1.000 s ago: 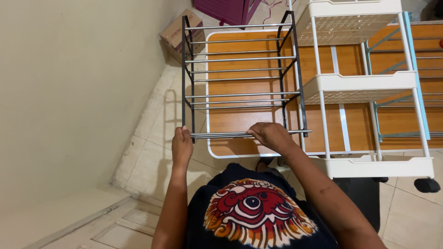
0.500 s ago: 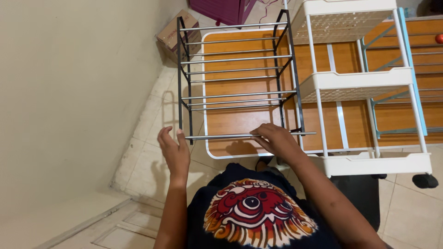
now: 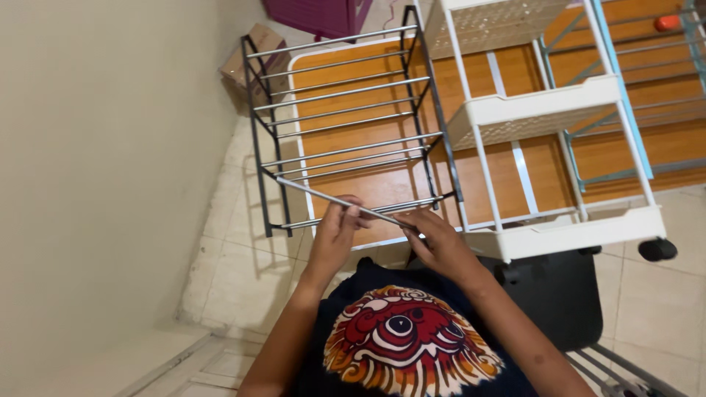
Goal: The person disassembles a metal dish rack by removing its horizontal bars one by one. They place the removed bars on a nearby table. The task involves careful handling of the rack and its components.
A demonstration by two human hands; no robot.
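Observation:
A black metal rack (image 3: 346, 125) with silver rod shelves stands on the tiled floor by the wall. I hold a loose silver rod (image 3: 316, 193) slanting from the rack's left post down toward me. My left hand (image 3: 337, 228) pinches the rod near its middle. My right hand (image 3: 435, 239) grips the rod's near end, just in front of the rack's lowest rods. Both hands are above my dark shirt with a red and orange print.
A white plastic trolley (image 3: 544, 110) on wheels stands right of the rack, with a blue-framed rack (image 3: 625, 103) behind it. A cardboard box (image 3: 254, 55) and a purple bin (image 3: 316, 15) sit at the back. A cream wall runs along the left. A black seat (image 3: 551, 294) lies lower right.
The rod, earlier level across the rack's front, is now tilted and free at its right end. My left hand came in from the left post onto the rod's middle.

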